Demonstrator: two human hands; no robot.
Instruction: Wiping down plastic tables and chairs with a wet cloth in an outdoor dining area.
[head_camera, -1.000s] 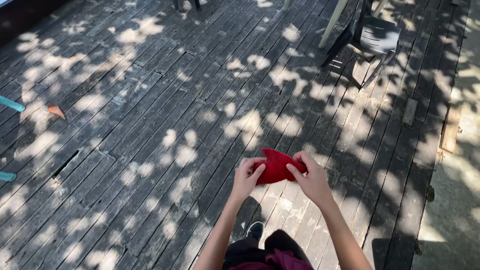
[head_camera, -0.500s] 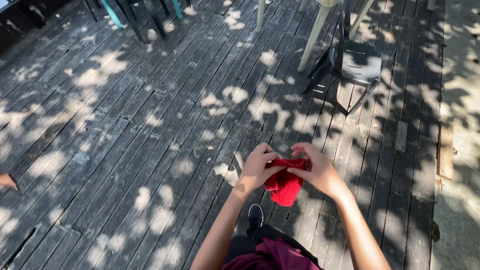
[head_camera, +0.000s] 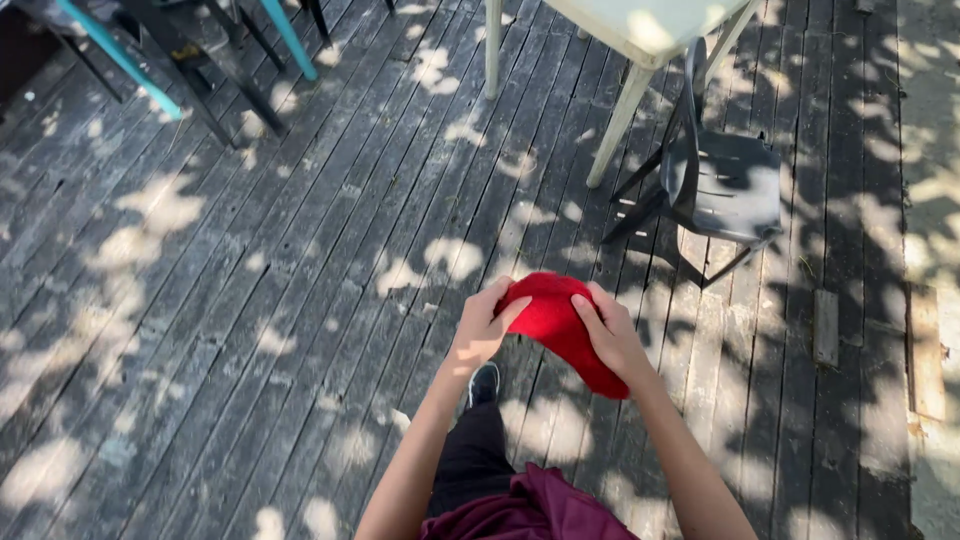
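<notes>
From the head camera, both bare hands are held out in front of the body over a grey wooden deck (head_camera: 250, 330) dappled with sun, and between them is a red cloth (head_camera: 556, 320). The left hand (head_camera: 481, 328) grips the cloth's left edge, thumb on the near side and fingers curled over the top. The right hand (head_camera: 610, 335) is closed on the right part, its fingers (head_camera: 585, 312) lying across the red fabric, while a fold of cloth hangs down below and to the right of that hand. The cloth is in the air, well above the boards. Just below the left hand a dark shoe (head_camera: 484, 382) shows on the deck, with black trousers (head_camera: 470, 460) and a maroon garment (head_camera: 535, 510) at the near edge. Farther off to the right stands a black chair (head_camera: 725, 185) beside a pale table (head_camera: 640, 25); teal and black furniture legs (head_camera: 290, 40) are at the far left.
</notes>
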